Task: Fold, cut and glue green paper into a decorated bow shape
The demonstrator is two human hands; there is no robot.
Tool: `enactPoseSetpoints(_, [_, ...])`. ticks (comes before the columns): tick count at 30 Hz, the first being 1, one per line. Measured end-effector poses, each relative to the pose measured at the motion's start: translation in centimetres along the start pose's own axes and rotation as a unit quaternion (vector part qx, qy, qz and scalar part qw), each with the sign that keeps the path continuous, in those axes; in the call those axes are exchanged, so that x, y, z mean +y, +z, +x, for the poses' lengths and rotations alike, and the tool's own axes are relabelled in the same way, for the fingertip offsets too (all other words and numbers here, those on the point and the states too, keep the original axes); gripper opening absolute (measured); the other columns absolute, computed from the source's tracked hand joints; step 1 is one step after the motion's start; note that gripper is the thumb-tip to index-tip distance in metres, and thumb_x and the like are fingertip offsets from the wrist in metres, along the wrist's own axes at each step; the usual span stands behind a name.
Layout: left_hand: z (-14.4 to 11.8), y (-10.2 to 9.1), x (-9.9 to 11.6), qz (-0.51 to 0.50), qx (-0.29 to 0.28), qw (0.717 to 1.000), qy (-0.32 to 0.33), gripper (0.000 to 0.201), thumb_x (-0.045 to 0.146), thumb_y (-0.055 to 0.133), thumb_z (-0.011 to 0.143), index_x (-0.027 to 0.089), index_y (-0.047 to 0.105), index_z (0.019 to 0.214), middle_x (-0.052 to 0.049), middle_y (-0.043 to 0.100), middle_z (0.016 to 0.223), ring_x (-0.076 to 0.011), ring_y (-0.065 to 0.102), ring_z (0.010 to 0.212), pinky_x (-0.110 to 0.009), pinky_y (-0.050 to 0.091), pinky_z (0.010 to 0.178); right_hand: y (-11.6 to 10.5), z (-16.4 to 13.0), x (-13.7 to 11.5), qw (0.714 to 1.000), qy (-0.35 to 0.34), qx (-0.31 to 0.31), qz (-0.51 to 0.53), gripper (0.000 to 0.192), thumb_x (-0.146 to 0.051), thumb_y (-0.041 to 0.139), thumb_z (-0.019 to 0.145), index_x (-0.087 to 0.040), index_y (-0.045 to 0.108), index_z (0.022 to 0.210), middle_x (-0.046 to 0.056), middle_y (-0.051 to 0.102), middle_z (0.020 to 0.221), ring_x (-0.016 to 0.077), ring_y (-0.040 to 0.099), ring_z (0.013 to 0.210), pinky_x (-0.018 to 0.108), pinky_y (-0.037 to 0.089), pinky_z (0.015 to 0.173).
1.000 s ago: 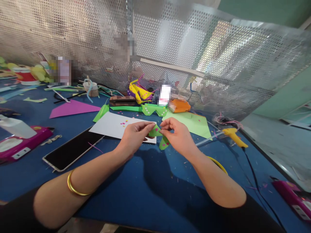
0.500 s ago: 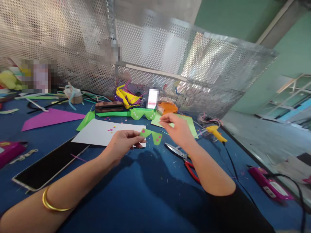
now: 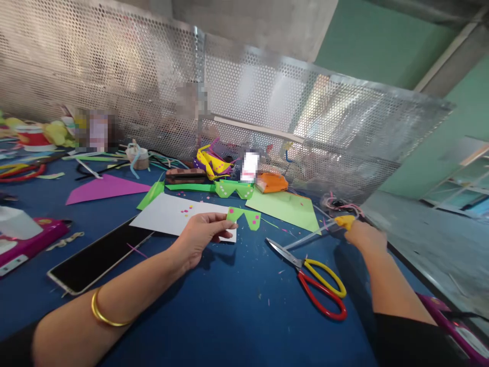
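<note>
A small light-green cutout shaped like the front of a pair of glasses (image 3: 254, 220), with pink dots on it, is pinched between the thumb and fingers of my left hand (image 3: 204, 235). It is held over the right edge of a white sheet (image 3: 158, 211). Off to the right, my right hand (image 3: 367, 238) is closed around a yellow hot glue gun (image 3: 344, 220). From the gun a long translucent stick (image 3: 311, 236) points left toward the scissors (image 3: 294, 260), which have one red and one yellow handle. Behind the cutout lie green glasses (image 3: 234, 190) with pale dots.
A light-green sheet (image 3: 284, 208), an orange packet (image 3: 272, 182) and yellow glasses (image 3: 212, 162) lie toward the mesh screen (image 3: 260, 86). On the left are a dark phone-like slab (image 3: 99, 257), purple paper (image 3: 107, 189) and a magenta power strip (image 3: 38, 242). Another magenta unit (image 3: 446, 321) sits right.
My right hand has moved right, away from near the cutout, and taken hold of the glue gun. The left hand still holds the cutout. The view has shifted slightly.
</note>
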State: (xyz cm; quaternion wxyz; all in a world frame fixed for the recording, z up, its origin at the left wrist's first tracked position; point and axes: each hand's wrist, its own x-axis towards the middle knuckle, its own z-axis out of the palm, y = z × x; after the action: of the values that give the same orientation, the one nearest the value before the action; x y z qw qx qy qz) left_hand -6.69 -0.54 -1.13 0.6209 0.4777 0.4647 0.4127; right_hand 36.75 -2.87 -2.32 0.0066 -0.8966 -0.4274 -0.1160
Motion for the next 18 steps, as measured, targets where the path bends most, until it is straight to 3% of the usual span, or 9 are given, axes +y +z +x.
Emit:
enactPoseSetpoints(5, [-0.2,0.1,0.1,-0.005,0.003,1.0,-0.002,0.024,0.032,0.081,0.065,0.015,0.076,0.081,-0.006,0.076,0.082,-0.0106,0.06,0.061,-0.023,0.035,0.054,1.3,-0.1,-0.1,1.0,0.014,0.01,-0.013,0.034,-0.017,0.055,0.078,-0.007,0.068,0.107,0.03,0.066,0.107,0.0408,0.065,0.103,0.049,0.045,0.084])
enactPoseSetpoints(10, [-0.3,0.1,0.2,-0.018,0.021,1.0,0.003,0.019,0.029,0.08,0.067,0.015,0.076,0.079,-0.005,0.076,0.08,-0.0087,0.058,0.057,-0.022,0.036,0.055,0.8,-1.0,0.0,0.999,0.0,0.05,0.016,0.036,-0.019,0.05,0.082,-0.002,0.065,0.11,0.033,0.064,0.105,0.0412,0.065,0.1,0.045,0.043,0.075])
enactPoseSetpoints(14, [-0.1,0.1,0.3,-0.039,0.037,0.998,0.016,0.016,0.024,0.082,0.063,0.017,0.075,0.075,-0.001,0.072,0.071,-0.0067,0.056,0.054,-0.021,0.036,0.054,-0.5,-1.4,0.3,0.992,-0.003,0.103,0.07,0.038,-0.026,0.048,0.085,0.001,0.066,0.105,0.034,0.064,0.091,0.0398,0.067,0.088,0.043,0.04,0.065])
enactPoseSetpoints(18, [0.0,0.2,0.2,-0.048,0.029,0.998,0.017,0.018,0.026,0.084,0.061,0.018,0.076,0.076,0.0,0.071,0.071,-0.008,0.06,0.059,-0.021,0.037,0.055,-2.0,-1.0,0.1,0.972,-0.046,0.143,0.179,0.031,-0.028,0.051,0.082,-0.004,0.07,0.088,0.024,0.064,0.068,0.034,0.065,0.064,0.039,0.037,0.053])
